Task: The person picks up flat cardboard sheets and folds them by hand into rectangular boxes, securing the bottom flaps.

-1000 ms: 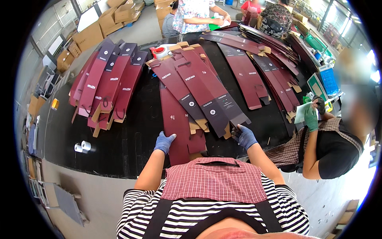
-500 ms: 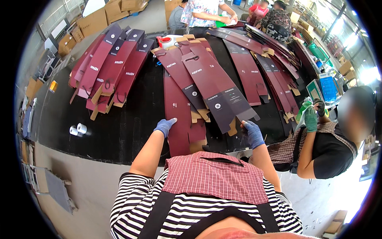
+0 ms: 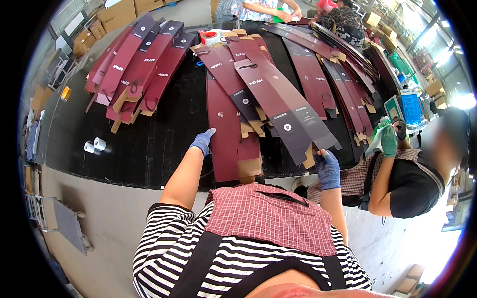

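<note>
My right hand (image 3: pixel 328 171), in a blue glove, pinches the near end of a flat maroon and dark grey carton (image 3: pixel 272 92) at its brown flap. This carton lies slantwise on top of a small stack, its cord handle at the far end. My left hand (image 3: pixel 202 141), also blue-gloved, has its fingers stretched against the left edge of a lower maroon carton (image 3: pixel 224 144). Between these two lies another flat carton (image 3: pixel 229 84), partly covered. The fingertips under the edges are hidden.
More flat cartons (image 3: pixel 144 64) are piled at the left and others (image 3: pixel 343 94) at the right of the black table (image 3: pixel 124 164). Two white rolls (image 3: pixel 94 145) and a tape dispenser (image 3: pixel 211 37) lie there. A co-worker (image 3: pixel 417 169) stands close at the right; others stand beyond the table.
The top carton's near end has shifted to the right and toward me with my right hand. My left thumb no longer lies over the lower carton. The view has tilted slightly.
</note>
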A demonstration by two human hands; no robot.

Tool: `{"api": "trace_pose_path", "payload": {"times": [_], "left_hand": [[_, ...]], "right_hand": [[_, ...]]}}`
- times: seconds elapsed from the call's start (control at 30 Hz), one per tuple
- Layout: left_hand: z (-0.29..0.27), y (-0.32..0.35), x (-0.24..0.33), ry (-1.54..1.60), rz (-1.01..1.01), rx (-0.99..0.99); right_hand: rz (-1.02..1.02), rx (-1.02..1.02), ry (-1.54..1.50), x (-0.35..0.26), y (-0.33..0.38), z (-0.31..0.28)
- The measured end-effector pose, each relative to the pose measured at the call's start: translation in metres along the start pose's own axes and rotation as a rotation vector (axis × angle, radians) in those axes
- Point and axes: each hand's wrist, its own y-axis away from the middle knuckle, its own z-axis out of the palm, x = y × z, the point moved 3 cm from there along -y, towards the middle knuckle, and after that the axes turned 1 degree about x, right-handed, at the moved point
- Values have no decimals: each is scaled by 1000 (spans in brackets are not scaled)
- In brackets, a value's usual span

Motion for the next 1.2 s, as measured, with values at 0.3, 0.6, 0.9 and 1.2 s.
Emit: {"api": "trace_pose_path", "payload": {"times": [0.3,0.6,0.9,1.2], "left_hand": [[72,4,-30,26,-181,-178],[149,5,-36,-226,-110,-346],[115,-6,2,-276,126,-421],[30,15,67,-127,382,-249]], "right_hand": [[-124,-19,-31,-26,22,9],[-249,-138,33,-81,81,43],[-289,-409,-277,-158,125,-62],[-299,-270,-101,-146,145,28]]}}
